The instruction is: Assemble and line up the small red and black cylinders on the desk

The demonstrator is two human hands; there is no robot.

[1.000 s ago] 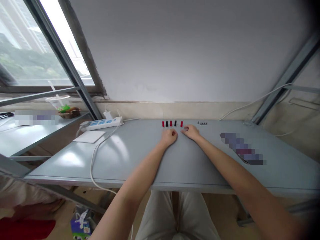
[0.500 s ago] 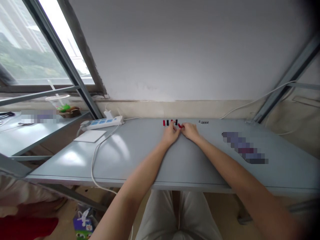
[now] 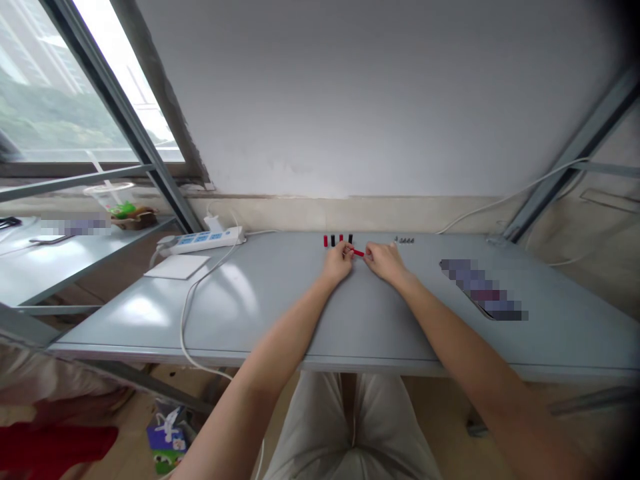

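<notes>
My left hand and my right hand meet near the back of the grey desk. A small red tube-shaped piece spans the gap between them. Both sets of fingertips pinch it, one at each end, and it lies nearly level. Just behind my left hand, several small cylinders stand upright in a row: a red one, a black one, another red one and another black one. Behind my right hand sit several tiny metal pieces, too small to identify.
A white power strip with a trailing cable and a flat white square occupy the left side. A blurred-out phone-like object lies at right. Behind the desk rises a wall; a plastic cup stands on the neighbouring desk.
The red piece now shows more fully between my hands, and my left hand has lowered away from the standing row. The whole view has shifted slightly.
</notes>
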